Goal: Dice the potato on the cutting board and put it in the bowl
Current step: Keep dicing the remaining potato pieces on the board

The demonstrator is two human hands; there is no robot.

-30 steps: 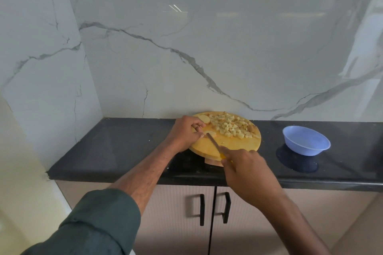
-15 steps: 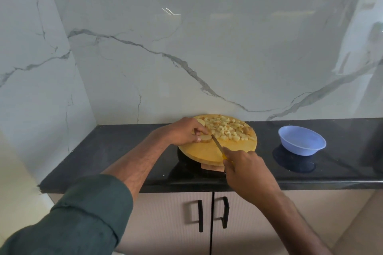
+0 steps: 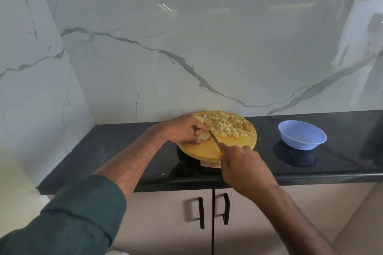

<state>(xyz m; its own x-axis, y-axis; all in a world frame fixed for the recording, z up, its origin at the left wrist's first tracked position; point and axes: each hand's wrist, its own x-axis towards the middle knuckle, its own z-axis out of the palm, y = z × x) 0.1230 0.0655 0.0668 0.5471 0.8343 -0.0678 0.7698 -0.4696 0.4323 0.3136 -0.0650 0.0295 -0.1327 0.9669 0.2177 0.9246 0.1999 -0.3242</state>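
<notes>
Dicing step was under way: potato slice (image 3: 204,136) pinned under curled left hand (image 3: 182,129) fingertips, knife (image 3: 214,139) gripped in right hand (image 3: 240,163), blade just beside them. Next cut judged to need fingertips tucked clear. Bowl (image 3: 302,135) unfilled.

- Home kitchen, corner spot.
- Glossy black stone tabletop (image 3: 124,143) against white grey-veined marble wall panels (image 3: 186,47).
- Beige cabinet doors (image 3: 165,223) below, black bar handles (image 3: 201,213).
- Round yellow wooden cutting board (image 3: 203,149) with pile of diced potato pieces (image 3: 226,126), pale blue plastic bowl (image 3: 302,137) beside it.
</notes>
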